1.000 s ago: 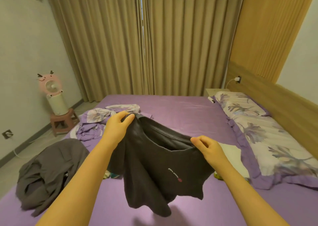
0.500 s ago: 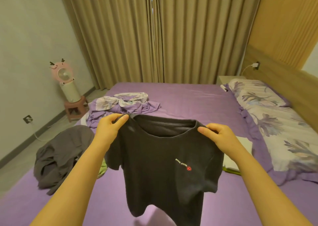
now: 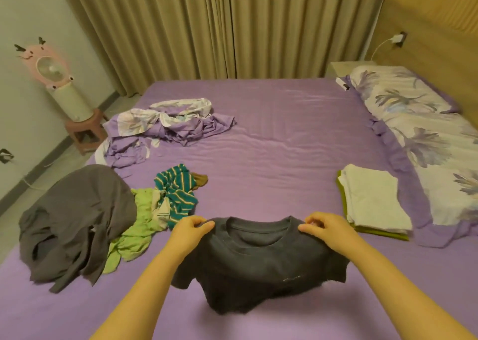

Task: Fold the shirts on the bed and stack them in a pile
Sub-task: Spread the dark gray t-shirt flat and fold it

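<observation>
Head view: on a purple bed (image 3: 284, 138), the left hand (image 3: 190, 229) and right hand (image 3: 323, 226) each pinch a shoulder of a dark shirt (image 3: 258, 267), held near the bed's near edge, not yet folded. A folded pile (image 3: 372, 200) of two sits by the right edge. Grey (image 3: 75, 218), green (image 3: 139, 220) and striped (image 3: 176, 192) garments wait crumpled toward the left edge; judged under halfway.

tan pleated curtains (image 3: 214, 26) close the far wall. a pink fan (image 3: 49, 64) stands on a small stool (image 3: 85, 130) far left; a wooden headboard (image 3: 437, 42) and floral pillow (image 3: 413, 122) lie right.
</observation>
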Demonstrator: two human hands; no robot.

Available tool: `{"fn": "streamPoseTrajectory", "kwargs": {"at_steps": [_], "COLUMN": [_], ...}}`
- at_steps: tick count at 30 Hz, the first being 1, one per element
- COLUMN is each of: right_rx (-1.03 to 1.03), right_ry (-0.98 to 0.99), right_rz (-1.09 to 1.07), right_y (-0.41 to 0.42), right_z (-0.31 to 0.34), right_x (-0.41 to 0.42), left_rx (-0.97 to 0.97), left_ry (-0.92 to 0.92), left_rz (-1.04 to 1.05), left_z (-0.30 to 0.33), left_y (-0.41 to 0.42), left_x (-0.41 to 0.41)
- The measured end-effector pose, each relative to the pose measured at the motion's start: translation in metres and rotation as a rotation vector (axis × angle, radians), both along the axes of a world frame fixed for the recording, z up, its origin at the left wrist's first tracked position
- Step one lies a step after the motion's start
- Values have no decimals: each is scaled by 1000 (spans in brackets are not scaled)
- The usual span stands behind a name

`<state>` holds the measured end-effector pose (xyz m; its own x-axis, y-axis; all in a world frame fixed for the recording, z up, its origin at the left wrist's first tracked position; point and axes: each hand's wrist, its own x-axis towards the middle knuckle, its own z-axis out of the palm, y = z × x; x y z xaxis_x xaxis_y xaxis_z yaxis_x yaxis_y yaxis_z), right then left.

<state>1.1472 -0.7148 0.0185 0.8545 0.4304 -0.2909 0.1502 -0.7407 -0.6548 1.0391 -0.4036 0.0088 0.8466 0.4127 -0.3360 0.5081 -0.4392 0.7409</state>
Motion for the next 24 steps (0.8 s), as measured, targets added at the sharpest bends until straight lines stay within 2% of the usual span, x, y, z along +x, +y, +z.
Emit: {"fn": "streamPoseTrajectory", "kwargs": {"at_steps": [4, 9, 12, 15, 20, 24], "right_rx": [-96, -184, -249, -310, -461, -446], "right_ry": [131, 120, 58, -7, 18, -64], "right_rz": [52, -64, -112, -44, 14, 34], "right_y": [16, 33, 41, 48, 54, 58], "right_z": [-60, -123, -153, -170, -196, -216], "right_x": [19, 49, 74, 97, 149, 193], "left_rx": [-44, -1, 82, 131, 228, 344], "left_ry": [133, 223, 235, 224, 223, 186], "left_rz": [-47, -170, -152, -172, -244, -173], "left_z": [-66, -134, -161, -178, -202, -225], "left_y": [17, 40, 51, 58, 68, 77], "left_x": [40, 88, 113, 136, 187, 226]}}
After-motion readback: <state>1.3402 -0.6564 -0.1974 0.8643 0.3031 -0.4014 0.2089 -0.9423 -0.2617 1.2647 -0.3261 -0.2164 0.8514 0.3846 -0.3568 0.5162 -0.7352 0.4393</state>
